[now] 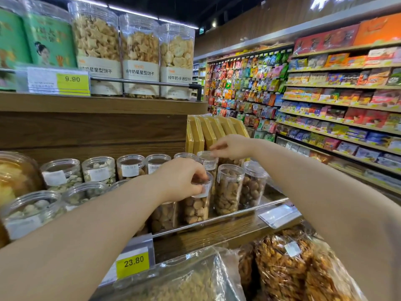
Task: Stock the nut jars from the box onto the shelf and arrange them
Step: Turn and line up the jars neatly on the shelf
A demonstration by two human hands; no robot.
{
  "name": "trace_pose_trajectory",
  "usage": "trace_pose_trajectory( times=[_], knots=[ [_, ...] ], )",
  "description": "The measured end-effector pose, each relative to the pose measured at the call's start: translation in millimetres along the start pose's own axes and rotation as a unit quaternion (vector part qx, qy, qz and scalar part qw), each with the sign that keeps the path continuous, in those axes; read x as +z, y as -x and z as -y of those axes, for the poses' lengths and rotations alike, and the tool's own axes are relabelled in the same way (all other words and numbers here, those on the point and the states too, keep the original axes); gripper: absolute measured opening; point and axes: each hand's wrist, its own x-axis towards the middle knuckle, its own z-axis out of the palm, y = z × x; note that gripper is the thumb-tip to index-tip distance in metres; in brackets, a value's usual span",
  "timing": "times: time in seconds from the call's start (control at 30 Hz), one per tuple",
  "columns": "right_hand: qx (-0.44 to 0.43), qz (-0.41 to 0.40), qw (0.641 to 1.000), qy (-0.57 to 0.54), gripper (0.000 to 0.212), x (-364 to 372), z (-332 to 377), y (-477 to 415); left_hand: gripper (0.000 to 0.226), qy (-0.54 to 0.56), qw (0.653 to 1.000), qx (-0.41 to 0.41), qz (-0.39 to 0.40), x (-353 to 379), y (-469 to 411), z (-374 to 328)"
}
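Nut jars (227, 187), clear plastic cylinders, on wood-grain shelf (206, 235)

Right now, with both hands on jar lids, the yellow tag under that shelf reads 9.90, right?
No: the head view shows the yellow tag under that shelf reads 23.80, not 9.90. The rest holds.

Bright, even overhead store lighting; LED strip (134, 10) glares above top shelf. Soft shadows. Wide-angle bowing at edges; left-edge jars (19, 211) and bottom bags (180, 281) blurred.
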Motion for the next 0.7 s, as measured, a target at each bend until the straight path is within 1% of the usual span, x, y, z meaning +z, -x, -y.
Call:
trace_pose_trajectory(
  times=[0.03, 0.1, 0.17, 0.2, 0.23, 0.37, 0.43, 0.5, 0.57, 0.63, 0.67, 0.7],
  knots=[
    [-0.008, 0.007, 1.0, -0.007, 0.048, -4, -3, 6, 0.03, 0.001, 1.0, -0.002, 0.001, 0, 0, 0],
    [-0.02, 0.071, 0.997, -0.019, 0.045, -12, -5, 23, 0.03, 0.002, 1.0, -0.003, 0.005, 0, 0, -1],
    [-0.007, 0.149, 0.989, -0.009, 0.049, -19, -3, 39, 0.029, 0.007, 1.0, -0.005, 0.004, 0, 0, -2],
    [0.0, 0.164, 0.986, 0.007, 0.052, -19, -1, 45, 0.029, 0.011, 1.0, -0.007, 0.001, 0, 0, -2],
    [0.002, 0.156, 0.987, 0.027, 0.054, -18, 0, 50, 0.029, 0.012, 1.0, -0.009, -0.001, 0, 0, -2],
    [0.015, 0.038, 0.992, 0.121, 0.068, -4, 8, 56, 0.029, 0.008, 1.0, -0.014, -0.003, 2, 0, -1],
    [0.03, -0.013, 0.979, 0.203, 0.073, 5, 14, 55, 0.028, 0.011, 1.0, -0.014, -0.003, 2, 0, -2],
    [0.031, -0.046, 0.962, 0.266, 0.066, 13, 20, 56, 0.028, 0.012, 1.0, -0.015, -0.005, 2, 0, -2],
    [0.01, -0.043, 0.957, 0.287, 0.052, 15, 22, 56, 0.028, 0.017, 1.0, -0.014, -0.004, 2, 0, -2],
    [-0.02, -0.005, 0.968, 0.249, 0.032, 11, 20, 59, 0.028, 0.019, 1.0, -0.013, -0.003, 2, 0, -2],
    [-0.031, 0.015, 0.977, 0.21, 0.031, 8, 18, 61, 0.028, 0.018, 1.0, -0.013, -0.001, 1, 0, -2],
    [-0.041, 0.032, 0.984, 0.169, 0.035, 6, 17, 64, 0.028, 0.017, 1.0, -0.012, -0.001, 1, 0, -2]
  ],
)
